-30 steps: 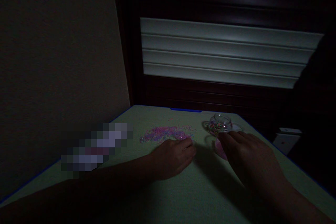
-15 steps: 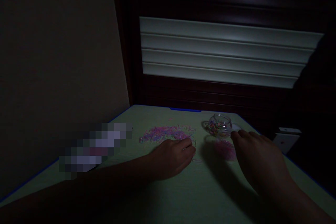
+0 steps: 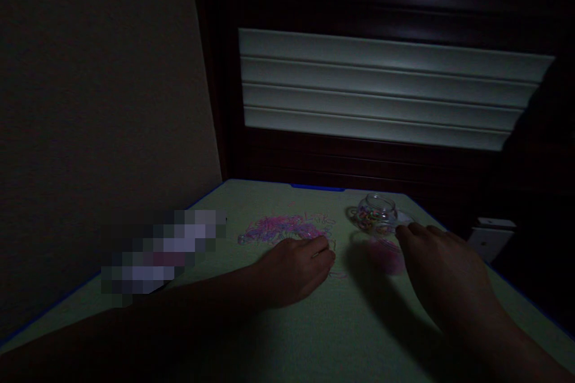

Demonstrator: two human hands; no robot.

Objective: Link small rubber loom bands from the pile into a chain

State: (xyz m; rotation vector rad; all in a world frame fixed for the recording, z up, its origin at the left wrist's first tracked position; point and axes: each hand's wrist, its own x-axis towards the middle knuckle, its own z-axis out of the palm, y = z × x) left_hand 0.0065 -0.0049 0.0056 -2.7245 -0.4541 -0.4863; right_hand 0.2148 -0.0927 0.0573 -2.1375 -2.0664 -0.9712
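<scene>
Working in very dim light, we rest our left hand [image 3: 294,269] loosely curled at the near edge of the pink rubber bands [image 3: 283,228] spread on the green table [image 3: 341,329]; whether its fingertips pinch a band, we cannot tell. A smaller pink heap [image 3: 387,254] lies just beside our right hand [image 3: 438,272], which hovers spread and empty near the small glass jar [image 3: 376,213]. A careless sweep could tip that jar or scatter bands we can barely see.
</scene>
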